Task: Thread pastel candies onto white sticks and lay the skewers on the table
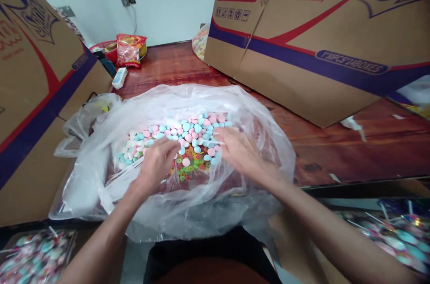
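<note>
Pink, blue and white round candies [191, 129] lie heaped in a spread-open clear plastic bag [188, 96] in front of me. Small green, red and orange ring-shaped candies [188, 169] show at the near side of the heap. My left hand [157, 161] is over the left part of the candies, its fingers curled together; whatever they may hold is hidden. At the right edge of the heap, my right hand [238, 149] is closed on a thin white stick [212, 142] that points left. A bundle of white sticks [124, 178] lies left of my left hand.
Large cardboard boxes stand at the left [36, 96] and right [285, 51] of the reddish wooden table [178, 62]. A red candy packet [129, 50] and a small white box [119, 78] sit at the back left. Wrapped lollipops fill containers at lower left [36, 252] and lower right [399, 234].
</note>
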A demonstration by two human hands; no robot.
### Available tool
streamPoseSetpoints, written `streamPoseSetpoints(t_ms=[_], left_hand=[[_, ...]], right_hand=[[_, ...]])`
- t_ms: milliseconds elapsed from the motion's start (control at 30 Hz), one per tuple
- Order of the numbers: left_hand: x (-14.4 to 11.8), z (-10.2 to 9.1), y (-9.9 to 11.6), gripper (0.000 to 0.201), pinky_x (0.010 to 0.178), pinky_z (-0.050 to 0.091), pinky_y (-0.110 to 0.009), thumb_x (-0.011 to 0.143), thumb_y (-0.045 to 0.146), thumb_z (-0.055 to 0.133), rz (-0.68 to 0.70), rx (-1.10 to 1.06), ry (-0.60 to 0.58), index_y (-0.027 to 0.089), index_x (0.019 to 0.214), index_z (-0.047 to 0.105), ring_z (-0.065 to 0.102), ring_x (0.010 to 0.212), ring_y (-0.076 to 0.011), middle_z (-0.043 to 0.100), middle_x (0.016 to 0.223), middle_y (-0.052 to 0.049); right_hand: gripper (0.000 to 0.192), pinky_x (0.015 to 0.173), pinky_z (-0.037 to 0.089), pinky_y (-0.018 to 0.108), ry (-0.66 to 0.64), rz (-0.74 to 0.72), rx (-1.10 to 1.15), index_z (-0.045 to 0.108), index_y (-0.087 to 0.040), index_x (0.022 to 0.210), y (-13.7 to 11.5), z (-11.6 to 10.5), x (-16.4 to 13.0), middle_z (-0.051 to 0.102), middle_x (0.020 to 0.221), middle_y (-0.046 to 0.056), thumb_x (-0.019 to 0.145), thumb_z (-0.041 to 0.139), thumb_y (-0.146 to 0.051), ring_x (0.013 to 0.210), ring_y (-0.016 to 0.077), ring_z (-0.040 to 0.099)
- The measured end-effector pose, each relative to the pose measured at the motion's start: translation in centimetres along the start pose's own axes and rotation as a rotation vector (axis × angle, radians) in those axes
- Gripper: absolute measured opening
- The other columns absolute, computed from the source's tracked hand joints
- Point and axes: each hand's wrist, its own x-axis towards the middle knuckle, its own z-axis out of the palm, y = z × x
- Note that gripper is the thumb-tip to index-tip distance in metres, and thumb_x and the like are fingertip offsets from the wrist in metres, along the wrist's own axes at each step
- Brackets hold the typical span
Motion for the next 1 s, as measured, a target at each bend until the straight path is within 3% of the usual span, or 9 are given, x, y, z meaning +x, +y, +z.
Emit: streamPoseSetpoints(t_ms=[67,133,267,400,567,733,833,900,1000], left_hand=[[-2.6,1.2,0.2,0.022,0.07,0.048,-0.03,0.094,0.024,0.052,-0.051,-0.063,0.005,0.021,0.096,0.074,0.062,0.076,-0.0191,0.066,0.083,-0.006],[-3.6,2.7,0.2,0.026,0.073,0.049,-0.03,0.093,0.021,0.052,-0.123,-0.052,0.061,0.019,0.11,0.071,0.063,0.08,-0.0194,0.065,0.092,-0.009],[-2.4,4.6,0.5,0.029,0.075,0.048,-0.031,0.096,0.022,0.048,-0.257,0.118,0.008,0.02,0.116,0.069,0.062,0.083,-0.0214,0.062,0.093,-0.009],[-1.1,5.2,0.8,0.026,0.07,0.046,-0.03,0.09,0.017,0.053,-0.341,0.208,-0.032,0.022,0.112,0.067,0.062,0.085,-0.022,0.061,0.103,-0.009],[-2.1,5.6,-0.1,0.02,0.072,0.046,-0.029,0.083,0.013,0.056,-0.311,-0.091,0.121,0.022,0.099,0.064,0.061,0.079,-0.0186,0.062,0.089,-0.004],[-3.8,5.4,-1.2,0.02,0.067,0.048,-0.026,0.081,0.019,0.058,-0.371,-0.467,0.252,0.02,0.1,0.063,0.062,0.068,-0.0149,0.066,0.079,0.0],[-4.7,5.5,-1.4,0.023,0.063,0.049,-0.025,0.08,0.025,0.062,-0.409,-0.648,0.233,0.019,0.102,0.067,0.064,0.067,-0.0146,0.07,0.08,-0.002],[-5.1,5.6,-1.4,0.024,0.063,0.05,-0.025,0.08,0.028,0.064,-0.448,-0.751,0.22,0.018,0.101,0.069,0.066,0.067,-0.0151,0.071,0.08,-0.002],[-5.2,6.0,-1.0,0.03,0.065,0.052,-0.026,0.077,0.03,0.068,-0.513,-0.87,0.247,0.017,0.104,0.07,0.069,0.07,-0.0171,0.073,0.08,-0.003]], right_hand=[[0.023,0.077,0.043,0.031,-0.123,0.031,0.082,0.062,-0.021,0.113,-2.0,1.1,-2.0,0.072,0.104,0.009,0.097,0.045,-0.02,0.095,0.0251,0.066],[0.018,0.074,0.042,0.03,-0.197,0.067,0.131,0.061,-0.021,0.111,-3.1,3.1,-3.5,0.072,0.107,0.007,0.096,0.053,-0.025,0.098,0.0247,0.066],[0.02,0.071,0.041,0.029,-0.166,0.169,0.132,0.057,-0.021,0.115,-2.8,6.5,-6.1,0.067,0.121,0.008,0.095,0.056,-0.023,0.105,0.0244,0.064],[0.023,0.074,0.043,0.029,-0.115,0.136,0.234,0.058,-0.023,0.117,-1.1,7.2,-8.1,0.066,0.12,0.005,0.094,0.058,-0.023,0.103,0.0228,0.065],[0.012,0.075,0.044,0.03,0.076,0.085,0.321,0.066,-0.021,0.098,-1.8,6.5,-7.6,0.07,0.095,0.005,0.096,0.055,-0.025,0.092,0.0223,0.065],[0.021,0.069,0.043,0.027,0.122,0.046,0.262,0.067,-0.021,0.11,-6.2,7.3,-3.9,0.065,0.107,0.008,0.099,0.052,-0.03,0.088,0.0201,0.064],[0.022,0.063,0.041,0.027,0.088,0.062,0.242,0.068,-0.021,0.109,-7.4,8.6,-2.6,0.063,0.111,0.009,0.1,0.049,-0.028,0.084,0.0196,0.064],[0.017,0.065,0.042,0.026,0.136,0.04,0.379,0.07,-0.02,0.101,-7.2,9.3,-2.4,0.065,0.104,0.007,0.096,0.054,-0.024,0.084,0.0196,0.063],[0.007,0.066,0.044,0.025,0.182,0.057,0.796,0.068,-0.019,0.086,-6.2,9.5,-2.7,0.066,0.083,0.002,0.086,0.064,-0.024,0.076,0.0177,0.061]])
